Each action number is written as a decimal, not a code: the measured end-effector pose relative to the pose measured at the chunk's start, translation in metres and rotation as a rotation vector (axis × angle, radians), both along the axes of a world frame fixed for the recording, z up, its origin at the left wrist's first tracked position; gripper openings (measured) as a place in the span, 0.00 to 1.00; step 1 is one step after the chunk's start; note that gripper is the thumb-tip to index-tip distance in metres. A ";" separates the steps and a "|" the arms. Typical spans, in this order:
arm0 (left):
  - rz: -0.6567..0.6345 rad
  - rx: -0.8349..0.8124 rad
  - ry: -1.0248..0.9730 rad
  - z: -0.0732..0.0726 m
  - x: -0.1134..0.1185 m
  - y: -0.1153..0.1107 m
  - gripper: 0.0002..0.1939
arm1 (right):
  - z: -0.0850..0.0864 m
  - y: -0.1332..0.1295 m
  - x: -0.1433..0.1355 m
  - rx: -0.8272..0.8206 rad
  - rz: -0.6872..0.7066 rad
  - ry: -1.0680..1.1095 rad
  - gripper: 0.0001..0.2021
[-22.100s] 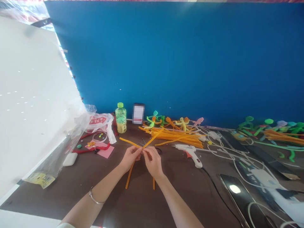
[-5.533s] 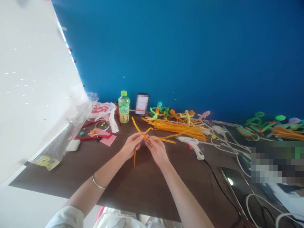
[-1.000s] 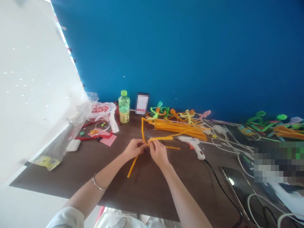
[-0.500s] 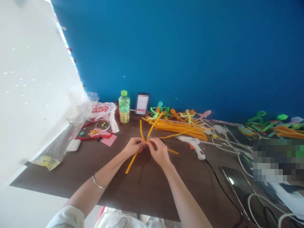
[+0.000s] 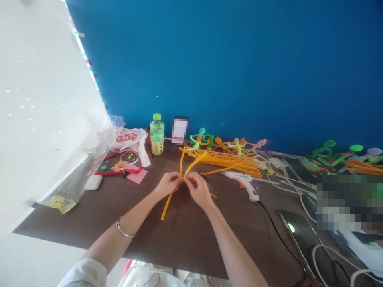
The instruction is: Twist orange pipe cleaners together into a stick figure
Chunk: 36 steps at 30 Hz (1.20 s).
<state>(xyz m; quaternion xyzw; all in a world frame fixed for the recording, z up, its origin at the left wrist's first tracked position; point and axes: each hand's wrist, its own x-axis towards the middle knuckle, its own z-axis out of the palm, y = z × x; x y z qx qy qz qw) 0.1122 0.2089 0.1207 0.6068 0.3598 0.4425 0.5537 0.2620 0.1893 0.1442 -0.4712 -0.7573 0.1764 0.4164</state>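
Orange pipe cleaners (image 5: 194, 164) cross between my two hands above the dark table. Two ends stick up and away from me; one points down past my left hand, and another shows beyond my right wrist. My left hand (image 5: 169, 185) pinches them near the crossing, its fingers closed. Close beside it, my right hand (image 5: 197, 189) is closed on the same crossing in a pinch. The fingertips cover the exact point where the pipe cleaners meet. Behind them lies a bundle of orange pipe cleaners (image 5: 230, 162).
A white glue gun (image 5: 245, 182) lies to the right, its black cord running forward. A smartphone (image 5: 302, 239) and white cables are at far right. Several pipe-cleaner figures (image 5: 238, 146), a green-capped bottle (image 5: 157, 134) and a propped phone (image 5: 179, 130) stand behind. Left are a white case (image 5: 93, 182) and plastic bags.
The pipe cleaners have turned between my fingers: the left upper end stands straighter, the right one leans more to the right, and the lower end swings slightly inward. Both hands stay nearly in place.
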 end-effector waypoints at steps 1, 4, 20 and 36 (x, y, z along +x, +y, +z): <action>0.015 0.029 0.039 0.000 0.000 -0.001 0.13 | 0.000 0.000 -0.001 -0.007 0.002 0.004 0.05; 0.053 0.126 0.142 0.002 -0.002 -0.002 0.11 | -0.002 0.000 -0.002 -0.021 -0.010 0.009 0.05; 0.024 0.342 0.322 0.007 -0.007 -0.006 0.14 | 0.000 -0.002 0.001 -0.055 -0.053 -0.042 0.05; 0.174 -0.251 -0.396 0.002 0.015 -0.008 0.22 | -0.001 -0.021 -0.024 0.255 -0.282 -0.379 0.08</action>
